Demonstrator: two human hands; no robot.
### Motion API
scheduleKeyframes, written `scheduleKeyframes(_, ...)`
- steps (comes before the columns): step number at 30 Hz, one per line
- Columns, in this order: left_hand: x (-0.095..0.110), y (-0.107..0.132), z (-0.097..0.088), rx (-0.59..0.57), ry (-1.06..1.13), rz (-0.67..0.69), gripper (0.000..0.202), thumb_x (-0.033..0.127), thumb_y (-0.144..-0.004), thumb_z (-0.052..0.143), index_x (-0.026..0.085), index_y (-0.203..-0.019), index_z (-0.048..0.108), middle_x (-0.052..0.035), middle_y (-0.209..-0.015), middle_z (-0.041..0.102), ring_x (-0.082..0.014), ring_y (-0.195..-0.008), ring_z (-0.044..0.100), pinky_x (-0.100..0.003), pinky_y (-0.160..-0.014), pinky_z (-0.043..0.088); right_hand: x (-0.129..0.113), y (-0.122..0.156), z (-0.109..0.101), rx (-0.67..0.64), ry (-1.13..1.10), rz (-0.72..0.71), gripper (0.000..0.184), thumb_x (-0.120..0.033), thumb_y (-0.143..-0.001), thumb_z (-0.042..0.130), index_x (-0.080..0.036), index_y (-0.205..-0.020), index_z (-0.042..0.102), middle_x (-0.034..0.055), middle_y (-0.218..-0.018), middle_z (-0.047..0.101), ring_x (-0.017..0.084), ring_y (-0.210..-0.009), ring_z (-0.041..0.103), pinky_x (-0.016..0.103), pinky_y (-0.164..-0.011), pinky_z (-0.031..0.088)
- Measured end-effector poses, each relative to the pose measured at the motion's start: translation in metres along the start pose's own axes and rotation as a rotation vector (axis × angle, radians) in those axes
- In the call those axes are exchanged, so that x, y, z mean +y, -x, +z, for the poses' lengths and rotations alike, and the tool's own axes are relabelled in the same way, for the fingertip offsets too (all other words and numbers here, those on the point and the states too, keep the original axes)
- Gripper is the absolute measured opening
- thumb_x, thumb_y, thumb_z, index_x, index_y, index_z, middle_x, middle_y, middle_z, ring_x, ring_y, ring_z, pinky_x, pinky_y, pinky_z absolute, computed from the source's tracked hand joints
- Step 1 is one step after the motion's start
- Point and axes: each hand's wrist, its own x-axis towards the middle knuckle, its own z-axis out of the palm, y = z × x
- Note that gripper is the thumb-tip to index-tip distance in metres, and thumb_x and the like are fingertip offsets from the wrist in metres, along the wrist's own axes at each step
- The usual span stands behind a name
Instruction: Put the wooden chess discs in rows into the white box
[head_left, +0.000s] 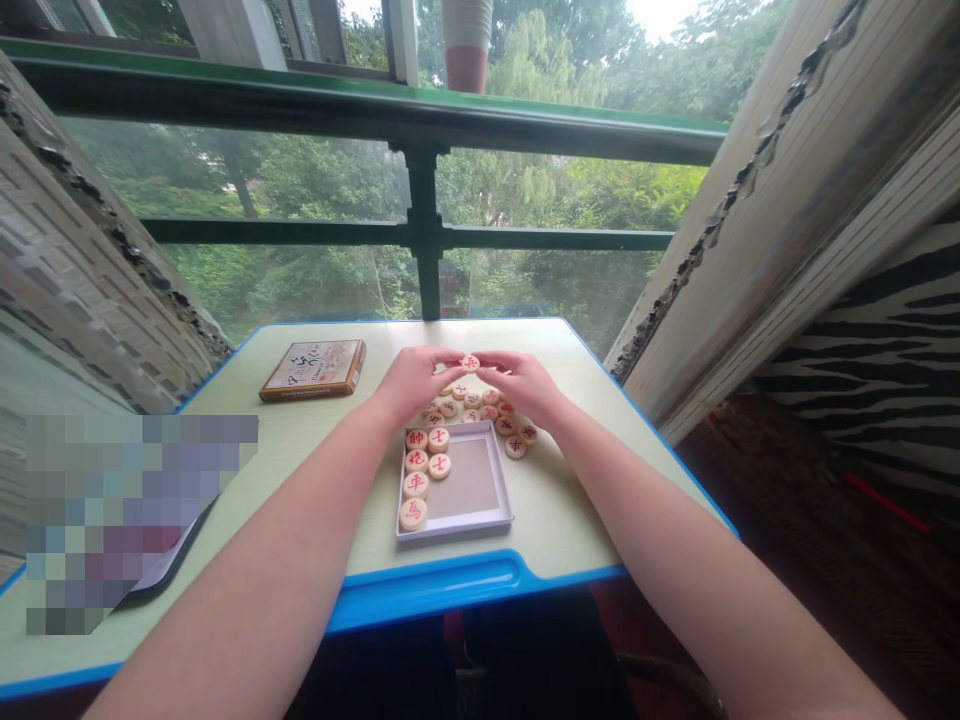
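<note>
- Held disc [469,364]: a game piece with a red character, its face turned toward my camera, between the two hands and beyond the tray. I can't judge its height over the tabletop [592,500].
- Left hand [415,380]: thumb and forefinger drawn to a narrow pinch at the disc's left edge; I see the other fingers only partly.
- Right hand [525,382]: same pinch, mirrored, at the opposite edge. Both appear to have hold of this one disc.
- My reading of the grip: a small round piece offers little but its rim, and fingers there leave the character readable.
- Shallow tray [459,527]: flat on the tabletop between my forearms, close to the near edge, probably for easy reach by either hand.
- Six discs [416,461] inside, red characters up: four in a column along the left wall, two beside the upper pair. I'd guess that wall serves as a straightedge.
- Loose discs [472,401]: bunched unevenly behind and right of the tray, red and dark characters mixed, a few partly covered.
- Picture box [315,365]: lying well left of the hands, presumably parked out of their way.
</note>
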Motion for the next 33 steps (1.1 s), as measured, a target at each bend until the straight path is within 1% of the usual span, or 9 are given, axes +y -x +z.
scheduleKeyframes(5, -0.001, 0.000, 0.001, -0.023, 0.023, -0.002, 0.036, 0.042, -0.079, 0.054, 0.016, -0.099, 0.069, -0.0064, -0.096, 0.071, -0.0184, -0.085, 0.064, -0.026, -0.078, 0.047, -0.003, 0.003, 0.000, 0.013, 0.071, -0.013, 0.034, -0.029, -0.074, 0.059, -0.016, -0.106, 0.066, 0.0065, -0.095, 0.067, 0.014, -0.076, 0.055, 0.024, -0.063, 0.046)
scheduleKeyframes(10, -0.005, -0.001, 0.003, -0.050, 0.011, -0.033, 0.034, 0.043, -0.077, 0.056, 0.018, -0.095, 0.070, -0.0060, -0.095, 0.071, -0.0201, -0.087, 0.063, -0.028, -0.080, 0.047, -0.003, 0.002, 0.001, 0.002, 0.210, -0.052, 0.034, -0.032, -0.074, 0.061, -0.016, -0.103, 0.066, 0.0055, -0.091, 0.068, 0.010, -0.064, 0.052, 0.025, -0.063, 0.044)
scheduleKeyframes(15, -0.009, -0.001, 0.004, -0.116, 0.045, -0.065, 0.033, 0.041, -0.078, 0.054, 0.021, -0.098, 0.070, -0.0054, -0.099, 0.070, -0.0207, -0.089, 0.063, -0.030, -0.082, 0.047, -0.001, 0.000, -0.002, -0.013, 0.289, -0.063, 0.031, -0.039, -0.075, 0.060, -0.018, -0.097, 0.067, 0.0045, -0.089, 0.068, 0.011, -0.064, 0.053, 0.025, -0.061, 0.042)
scheduleKeyframes(18, -0.009, -0.001, 0.002, -0.122, 0.079, -0.103, 0.034, 0.038, -0.076, 0.056, 0.019, -0.101, 0.069, -0.0062, -0.103, 0.069, -0.0210, -0.091, 0.063, -0.031, -0.084, 0.046, -0.003, 0.001, -0.003, -0.004, 0.291, -0.057, 0.032, -0.041, -0.074, 0.060, -0.018, -0.096, 0.067, 0.0043, -0.089, 0.068, 0.011, -0.064, 0.053, 0.025, -0.061, 0.042)
scheduleKeyframes(20, -0.008, -0.001, 0.000, -0.128, 0.114, -0.110, 0.034, 0.039, -0.075, 0.057, 0.020, -0.100, 0.069, -0.0058, -0.101, 0.070, -0.0208, -0.090, 0.063, -0.031, -0.083, 0.047, -0.006, 0.002, -0.003, 0.006, 0.283, -0.050, 0.032, -0.041, -0.073, 0.061, -0.019, -0.094, 0.068, 0.0041, -0.087, 0.069, 0.011, -0.065, 0.053, 0.025, -0.063, 0.042)
scheduleKeyframes(24, -0.002, -0.001, -0.006, -0.114, 0.155, -0.076, 0.033, 0.040, -0.075, 0.057, 0.021, -0.099, 0.070, -0.0037, -0.097, 0.071, -0.0194, -0.088, 0.063, -0.028, -0.080, 0.048, -0.014, 0.004, -0.001, 0.036, 0.247, -0.024, 0.033, -0.042, -0.071, 0.063, -0.019, -0.095, 0.070, 0.0042, -0.087, 0.069, 0.011, -0.062, 0.050, 0.026, -0.062, 0.043)
scheduleKeyframes(27, 0.006, 0.003, -0.013, -0.114, 0.140, -0.063, 0.032, 0.039, -0.076, 0.057, 0.020, -0.097, 0.070, -0.0037, -0.095, 0.071, -0.0188, -0.085, 0.064, -0.028, -0.079, 0.048, -0.025, 0.009, -0.002, 0.034, 0.216, -0.011, 0.035, -0.042, -0.070, 0.064, -0.018, -0.095, 0.070, 0.0048, -0.087, 0.069, 0.011, -0.059, 0.049, 0.025, -0.059, 0.042)
scheduleKeyframes(30, 0.019, 0.013, -0.022, -0.134, 0.099, -0.043, 0.031, 0.039, -0.076, 0.057, 0.019, -0.095, 0.071, -0.0048, -0.094, 0.071, -0.0199, -0.086, 0.064, -0.028, -0.079, 0.048, -0.038, 0.021, -0.002, 0.006, 0.244, -0.026, 0.033, -0.040, -0.070, 0.064, -0.017, -0.092, 0.070, 0.0049, -0.084, 0.069, 0.010, -0.059, 0.050, 0.024, -0.058, 0.042)
scheduleKeyframes(33, 0.031, 0.030, -0.031, -0.155, 0.053, -0.028, 0.030, 0.039, -0.075, 0.057, 0.020, -0.094, 0.071, -0.0049, -0.096, 0.071, -0.0211, -0.089, 0.063, -0.029, -0.080, 0.048, -0.046, 0.040, 0.002, -0.013, 0.281, -0.060, 0.028, -0.037, -0.071, 0.065, -0.019, -0.091, 0.070, 0.0040, -0.084, 0.069, 0.011, -0.061, 0.051, 0.024, -0.060, 0.042)
